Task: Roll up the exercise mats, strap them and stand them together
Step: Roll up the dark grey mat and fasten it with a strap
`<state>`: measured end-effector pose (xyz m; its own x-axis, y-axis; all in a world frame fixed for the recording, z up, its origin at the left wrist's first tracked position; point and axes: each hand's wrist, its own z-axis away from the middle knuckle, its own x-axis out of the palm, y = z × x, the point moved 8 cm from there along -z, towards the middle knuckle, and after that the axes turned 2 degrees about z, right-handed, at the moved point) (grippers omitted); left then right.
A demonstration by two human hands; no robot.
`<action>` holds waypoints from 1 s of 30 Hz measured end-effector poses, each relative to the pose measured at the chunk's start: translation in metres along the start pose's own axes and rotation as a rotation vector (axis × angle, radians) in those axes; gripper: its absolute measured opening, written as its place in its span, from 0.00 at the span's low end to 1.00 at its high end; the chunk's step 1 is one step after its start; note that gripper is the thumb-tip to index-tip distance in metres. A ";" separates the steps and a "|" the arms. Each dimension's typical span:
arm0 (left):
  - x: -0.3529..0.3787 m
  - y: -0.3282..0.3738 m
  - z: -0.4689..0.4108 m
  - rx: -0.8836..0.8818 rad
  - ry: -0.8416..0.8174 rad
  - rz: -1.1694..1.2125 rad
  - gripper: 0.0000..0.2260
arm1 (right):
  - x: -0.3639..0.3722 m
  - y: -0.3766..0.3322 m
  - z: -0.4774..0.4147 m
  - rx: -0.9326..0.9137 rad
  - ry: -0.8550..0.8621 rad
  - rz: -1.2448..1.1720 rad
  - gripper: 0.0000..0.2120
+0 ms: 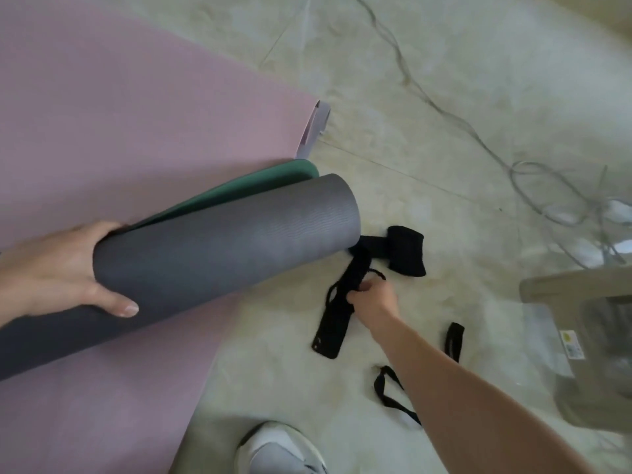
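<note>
- On the floor, seen from the head camera, the rolled grey mat lies slantwise across the flat pink mat. Its far end pokes past the pink edge, just beside a black strap.
- The left hand clasps the roll's near end, thumb over the outer wrap and fingers curled behind it.
- The right hand has its fingers closed round the black strap at about mid-length. A second strap lies loose by the forearm.
- Likely trouble: a green edge shows behind the roll, so the tail seems untucked. With only one hand steadying one end, the roll could spring open as the strap comes up.
- The strap looks bunched and looped where it is held, so it may go round twisted or snag.
</note>
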<state>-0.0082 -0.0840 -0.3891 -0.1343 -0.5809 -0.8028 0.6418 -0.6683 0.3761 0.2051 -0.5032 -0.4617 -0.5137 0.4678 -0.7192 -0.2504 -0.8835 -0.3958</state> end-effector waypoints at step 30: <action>0.020 0.057 0.099 -0.164 0.206 -0.029 0.52 | 0.069 -0.009 0.100 -0.504 -0.105 0.467 0.19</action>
<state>-0.0491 -0.1795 -0.3375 -0.0086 -0.4440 -0.8960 0.7557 -0.5897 0.2850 0.0899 -0.4650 -0.4503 -0.5579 0.0139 -0.8298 0.4148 -0.8614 -0.2933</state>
